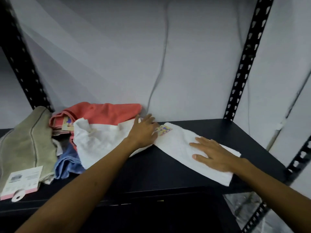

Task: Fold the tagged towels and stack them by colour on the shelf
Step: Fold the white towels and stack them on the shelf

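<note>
Folded white terry towel [193, 148] lies flat on the black metal shelf [168, 169], right of centre, colourful paper tag [164, 130] at its far end. Right hand [212, 156] rests on it, fingers straight and spread. Left hand [143, 132] flat, fingers extended, on a crumpled white towel [101, 140]. Behind: coral towel [107, 113]. Left: blue towel [67, 163], olive-grey towel [25, 148].

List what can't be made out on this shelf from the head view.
- Print on the paper tag of the folded white towel: too small, partly under the left hand.
- Label text on the olive towel: blurred.
- Blue towel: mostly buried under the loose white towel.
- Coral towel: front hidden likewise.
- Towel under the right hand: palm covers it.
</note>
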`<state>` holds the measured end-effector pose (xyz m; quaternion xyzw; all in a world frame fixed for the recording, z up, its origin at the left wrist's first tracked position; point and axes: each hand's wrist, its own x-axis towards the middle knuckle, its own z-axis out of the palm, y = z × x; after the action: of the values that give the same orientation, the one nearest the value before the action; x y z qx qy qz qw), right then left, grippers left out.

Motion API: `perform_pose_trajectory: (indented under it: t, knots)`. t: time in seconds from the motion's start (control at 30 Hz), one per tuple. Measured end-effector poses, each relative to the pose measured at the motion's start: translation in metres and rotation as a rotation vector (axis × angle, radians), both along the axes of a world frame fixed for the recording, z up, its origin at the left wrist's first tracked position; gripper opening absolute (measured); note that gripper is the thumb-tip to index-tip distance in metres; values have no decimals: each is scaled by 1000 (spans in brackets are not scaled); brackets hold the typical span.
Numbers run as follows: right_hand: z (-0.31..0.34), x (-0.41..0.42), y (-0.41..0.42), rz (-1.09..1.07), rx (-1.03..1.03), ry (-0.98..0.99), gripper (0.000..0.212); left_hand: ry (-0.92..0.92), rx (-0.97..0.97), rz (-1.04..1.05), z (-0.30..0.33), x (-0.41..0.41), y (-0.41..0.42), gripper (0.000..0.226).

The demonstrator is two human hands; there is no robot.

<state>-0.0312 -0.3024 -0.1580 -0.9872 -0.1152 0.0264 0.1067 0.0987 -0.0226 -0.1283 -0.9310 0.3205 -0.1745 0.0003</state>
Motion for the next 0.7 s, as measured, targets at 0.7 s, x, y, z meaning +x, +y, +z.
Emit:
perform_pose_trajectory:
  t: [0.7]
  knots:
    - [-11,-11,-71,-219,53,7,55,343,52,-114,-41,0,-46,84]
